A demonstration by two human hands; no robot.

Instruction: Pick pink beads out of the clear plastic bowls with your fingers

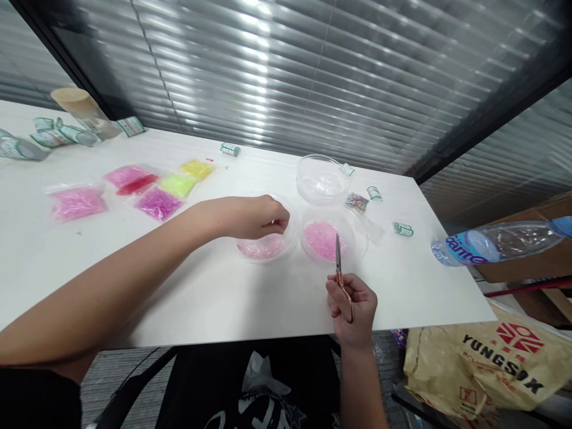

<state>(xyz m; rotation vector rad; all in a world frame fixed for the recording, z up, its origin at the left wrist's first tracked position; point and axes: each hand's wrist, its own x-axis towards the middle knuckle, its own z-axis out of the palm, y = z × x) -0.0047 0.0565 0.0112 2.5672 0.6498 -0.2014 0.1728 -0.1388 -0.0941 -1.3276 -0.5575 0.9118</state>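
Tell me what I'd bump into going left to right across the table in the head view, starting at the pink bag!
pink bag → magenta bag → left hand → scissors → green-striped roll → water bottle

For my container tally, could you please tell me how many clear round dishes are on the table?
3: a pink-bead dish under the left hand, a second pink-bead dish right of it, an empty dish behind that.
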